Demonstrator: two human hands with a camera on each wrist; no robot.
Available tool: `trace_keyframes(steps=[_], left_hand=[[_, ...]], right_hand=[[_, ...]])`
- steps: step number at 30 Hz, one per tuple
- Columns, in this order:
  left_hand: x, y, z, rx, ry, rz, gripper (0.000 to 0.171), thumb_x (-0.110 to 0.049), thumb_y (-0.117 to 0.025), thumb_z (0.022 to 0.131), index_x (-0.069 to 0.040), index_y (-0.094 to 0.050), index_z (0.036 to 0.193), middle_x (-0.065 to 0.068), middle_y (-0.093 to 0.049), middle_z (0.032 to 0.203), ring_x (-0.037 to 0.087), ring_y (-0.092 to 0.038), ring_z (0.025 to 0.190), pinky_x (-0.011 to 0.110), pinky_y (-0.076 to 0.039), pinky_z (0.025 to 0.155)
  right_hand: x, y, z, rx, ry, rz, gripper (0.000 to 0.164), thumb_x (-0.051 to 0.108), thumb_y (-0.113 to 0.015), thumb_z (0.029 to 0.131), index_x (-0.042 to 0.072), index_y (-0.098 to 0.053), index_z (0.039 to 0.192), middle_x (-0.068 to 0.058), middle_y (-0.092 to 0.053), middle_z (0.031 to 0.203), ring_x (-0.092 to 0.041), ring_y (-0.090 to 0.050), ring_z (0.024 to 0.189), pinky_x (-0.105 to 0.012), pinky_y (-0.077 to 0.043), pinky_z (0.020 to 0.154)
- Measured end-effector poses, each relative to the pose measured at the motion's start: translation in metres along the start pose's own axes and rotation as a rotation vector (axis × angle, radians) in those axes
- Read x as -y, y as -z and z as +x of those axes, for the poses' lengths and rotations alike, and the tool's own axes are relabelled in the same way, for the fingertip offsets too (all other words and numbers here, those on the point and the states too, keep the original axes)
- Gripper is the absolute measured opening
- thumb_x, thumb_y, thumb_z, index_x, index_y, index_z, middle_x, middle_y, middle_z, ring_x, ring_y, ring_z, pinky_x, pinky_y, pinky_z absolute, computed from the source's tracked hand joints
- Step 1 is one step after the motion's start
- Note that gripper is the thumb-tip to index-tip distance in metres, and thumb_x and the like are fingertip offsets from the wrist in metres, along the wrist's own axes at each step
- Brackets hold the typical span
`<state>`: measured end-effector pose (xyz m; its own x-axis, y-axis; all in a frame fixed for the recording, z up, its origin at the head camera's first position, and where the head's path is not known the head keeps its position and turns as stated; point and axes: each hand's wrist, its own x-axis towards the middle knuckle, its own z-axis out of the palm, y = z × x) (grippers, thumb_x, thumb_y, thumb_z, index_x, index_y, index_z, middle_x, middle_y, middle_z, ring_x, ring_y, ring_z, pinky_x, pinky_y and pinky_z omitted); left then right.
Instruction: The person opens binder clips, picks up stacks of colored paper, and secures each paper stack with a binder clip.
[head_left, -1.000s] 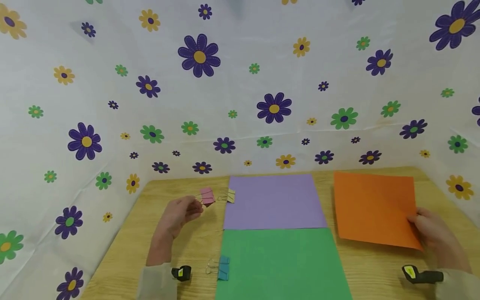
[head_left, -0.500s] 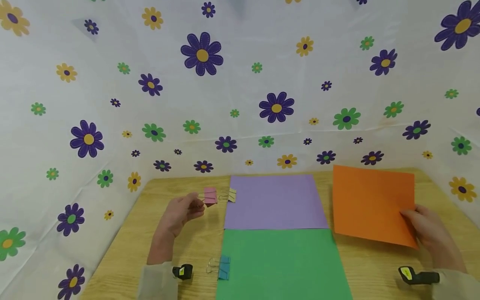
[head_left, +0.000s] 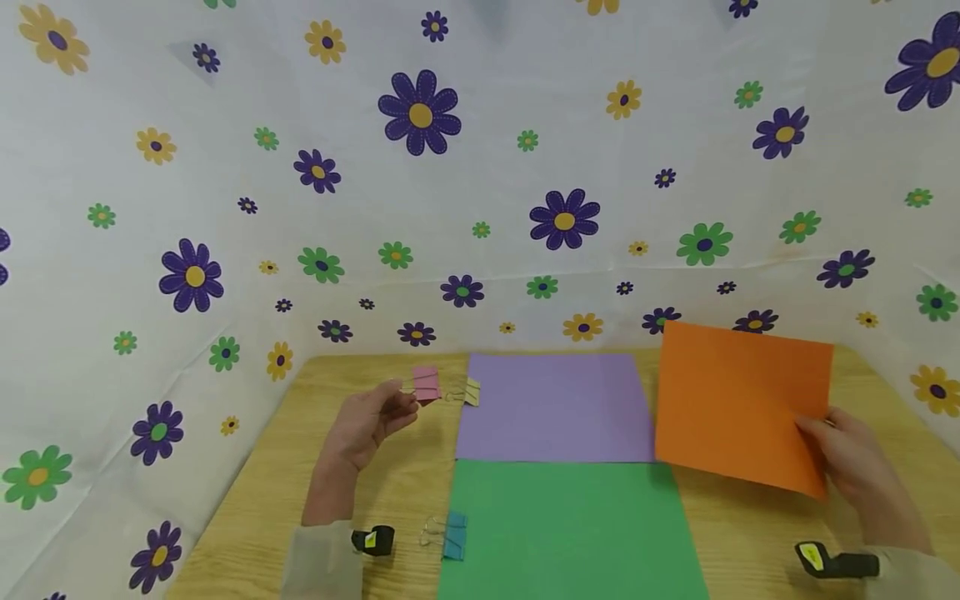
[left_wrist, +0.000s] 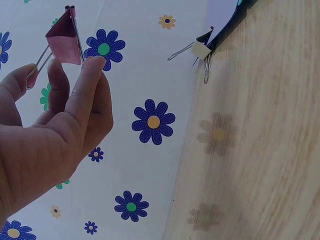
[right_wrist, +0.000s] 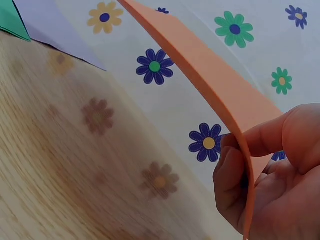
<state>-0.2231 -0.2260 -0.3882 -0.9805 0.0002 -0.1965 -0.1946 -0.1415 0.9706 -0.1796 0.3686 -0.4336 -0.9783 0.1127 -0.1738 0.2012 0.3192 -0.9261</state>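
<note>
My left hand point(head_left: 369, 425) pinches a pink binder clip point(head_left: 427, 383) by its wire handles, above the table's left side; in the left wrist view the clip point(left_wrist: 64, 42) stands over the fingertips with its jaws apart. At the right, my right hand point(head_left: 855, 454) grips an orange sheet point(head_left: 738, 408) by its right edge, thumb on the near face; the sheet is tilted up off the table and curves in the right wrist view. Between the hands lie a purple sheet point(head_left: 555, 408) and a green sheet point(head_left: 570, 533). A cream binder clip point(head_left: 472, 392) is on the purple sheet's left edge.
A blue binder clip point(head_left: 454, 536) sits on the green sheet's left edge. The wooden table point(head_left: 277, 500) is walled at the back and sides by white cloth point(head_left: 480, 175) printed with flowers. Each wrist wears a small black camera point(head_left: 375, 540).
The orange sheet has moved left and tipped more upright in my right hand. My left hand still pinches the pink binder clip, nearly in place; the head view has shifted slightly.
</note>
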Motion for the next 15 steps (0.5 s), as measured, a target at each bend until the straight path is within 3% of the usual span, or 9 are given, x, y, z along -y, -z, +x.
trace_keyframes(steps=[3,9,13,15], left_hand=[[-0.0001,-0.0009,0.0004,-0.002,0.003,0.004,0.027,-0.022,-0.057,0.102,-0.002,-0.068,0.089,0.008,-0.068,0.088,0.018,-0.070,0.084,0.031,-0.058,0.084],[-0.0025,-0.0043,0.0011,0.022,-0.016,-0.007,0.028,-0.021,-0.057,0.102,-0.004,-0.066,0.082,0.008,-0.069,0.088,0.019,-0.071,0.085,0.031,-0.058,0.084],[-0.0049,-0.0053,-0.0016,0.016,-0.020,0.000,0.030,-0.020,-0.056,0.102,-0.004,-0.065,0.078,0.007,-0.069,0.087,0.019,-0.071,0.084,0.030,-0.059,0.083],[-0.0063,-0.0059,-0.0024,0.012,-0.021,0.000,0.030,-0.019,-0.056,0.102,-0.004,-0.065,0.077,0.008,-0.069,0.087,0.019,-0.071,0.084,0.030,-0.059,0.082]], right_hand=[[0.0027,-0.0020,-0.0014,0.007,-0.006,0.028,0.067,0.025,-0.038,0.107,-0.021,-0.009,0.147,0.021,-0.047,0.099,0.010,-0.051,0.080,-0.017,-0.052,0.069],[0.0050,-0.0049,-0.0019,0.022,-0.001,0.185,0.066,0.024,-0.043,0.107,-0.018,-0.012,0.146,0.029,-0.048,0.093,0.008,-0.052,0.081,-0.014,-0.051,0.069],[0.0039,-0.0073,-0.0023,0.057,0.029,0.312,0.046,0.023,-0.050,0.105,-0.001,-0.033,0.140,0.026,-0.054,0.095,0.003,-0.057,0.083,-0.017,-0.053,0.071],[0.0032,-0.0081,-0.0024,0.086,0.047,0.369,0.040,0.021,-0.052,0.104,0.006,-0.035,0.138,0.024,-0.057,0.097,0.001,-0.059,0.085,-0.019,-0.054,0.072]])
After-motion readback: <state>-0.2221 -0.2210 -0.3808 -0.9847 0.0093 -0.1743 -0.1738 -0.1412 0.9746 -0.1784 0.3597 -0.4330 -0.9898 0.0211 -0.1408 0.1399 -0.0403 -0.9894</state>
